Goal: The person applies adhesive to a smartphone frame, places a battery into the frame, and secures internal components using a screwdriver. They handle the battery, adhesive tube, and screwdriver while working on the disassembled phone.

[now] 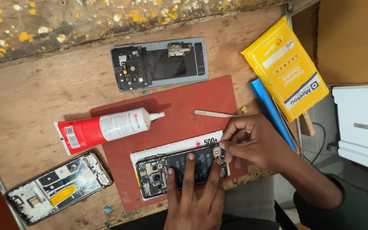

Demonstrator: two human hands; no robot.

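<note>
broadly, the scarred plywood desk (30, 98) carries a red rubbery mat (179, 106), with a glossy yellow packet (286, 68) off to the side. on the mat a red-and-white glue tube (107, 127) lies flat, a thin metal pry tool (211, 113) beyond it. the opened phone (179, 170) rests on a white sheet at the mat's near edge, its boards bare. the left hand (194, 200) presses it down, fingers spread flat, gripping nothing. the right hand (252, 142) pinches at the phone's end; what it holds is too small to tell. seemingly fine work on the inner parts, calling for steady, light pressure.
</note>
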